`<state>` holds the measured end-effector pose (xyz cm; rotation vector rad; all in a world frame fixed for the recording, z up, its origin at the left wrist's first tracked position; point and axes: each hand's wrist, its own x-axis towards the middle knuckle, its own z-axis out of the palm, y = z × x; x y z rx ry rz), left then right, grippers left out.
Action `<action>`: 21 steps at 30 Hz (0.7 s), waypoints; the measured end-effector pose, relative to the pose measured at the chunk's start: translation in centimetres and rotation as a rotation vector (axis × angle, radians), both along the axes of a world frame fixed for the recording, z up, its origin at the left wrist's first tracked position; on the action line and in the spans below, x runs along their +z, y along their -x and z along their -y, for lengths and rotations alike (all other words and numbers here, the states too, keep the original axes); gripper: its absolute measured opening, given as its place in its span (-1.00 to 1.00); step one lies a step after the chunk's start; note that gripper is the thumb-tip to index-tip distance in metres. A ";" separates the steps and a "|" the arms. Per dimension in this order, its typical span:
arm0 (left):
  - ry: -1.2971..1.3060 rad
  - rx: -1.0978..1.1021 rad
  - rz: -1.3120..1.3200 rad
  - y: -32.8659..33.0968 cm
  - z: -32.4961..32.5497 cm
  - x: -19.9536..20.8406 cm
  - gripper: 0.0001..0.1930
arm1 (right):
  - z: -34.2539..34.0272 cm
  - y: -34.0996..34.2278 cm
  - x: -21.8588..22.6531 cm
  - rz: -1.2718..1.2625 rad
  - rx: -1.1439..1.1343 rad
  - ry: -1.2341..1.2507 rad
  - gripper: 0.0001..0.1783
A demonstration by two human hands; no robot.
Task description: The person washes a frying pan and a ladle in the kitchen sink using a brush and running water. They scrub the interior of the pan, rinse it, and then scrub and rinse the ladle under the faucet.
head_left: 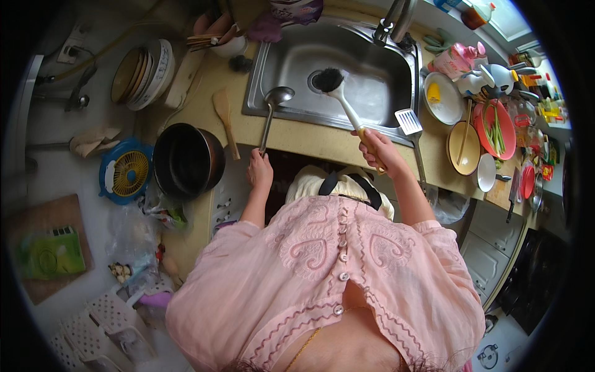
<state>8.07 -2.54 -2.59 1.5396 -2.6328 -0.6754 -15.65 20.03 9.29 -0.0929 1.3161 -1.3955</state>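
Observation:
My left hand (260, 171) is closed round the handle end of a metal ladle (269, 121), whose bowl hangs over the sink's left front rim. My right hand (384, 155) grips a dish brush (348, 111) with a white and yellow handle; its black bristle head is over the drain of the steel sink (378, 68). Ladle and brush are apart. A slotted spatula (409, 122) lies on the counter by the sink's right front corner, close to my right hand. Left of the ladle a wooden spatula (224, 115) rests on the counter.
A dark pot (180, 162) stands at the left beside a blue and yellow fan (129, 170). Stacked bowls (155, 75) are at the back left. On the right counter are a white plate (447, 111), a yellow bowl (457, 156), a red basket (505, 146) with green stalks and a knife (514, 189).

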 end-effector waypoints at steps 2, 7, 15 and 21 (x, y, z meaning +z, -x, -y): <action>-0.186 -0.101 -0.251 -0.3 1.3 -1.7 -0.69 | 0.2 0.0 0.2 -0.047 0.014 -0.024 -0.62; -1.502 0.044 -0.634 6.0 -0.7 7.5 -0.71 | -0.6 0.0 -1.0 -0.355 -0.049 -0.101 -0.52; -1.988 0.039 -0.585 11.0 -1.8 8.0 -0.69 | 0.7 0.4 -2.2 -1.378 0.199 -0.630 -0.49; -1.841 0.005 -0.468 13.4 -2.6 7.9 -0.72 | 0.6 0.7 -2.7 -1.351 0.283 -0.812 -0.48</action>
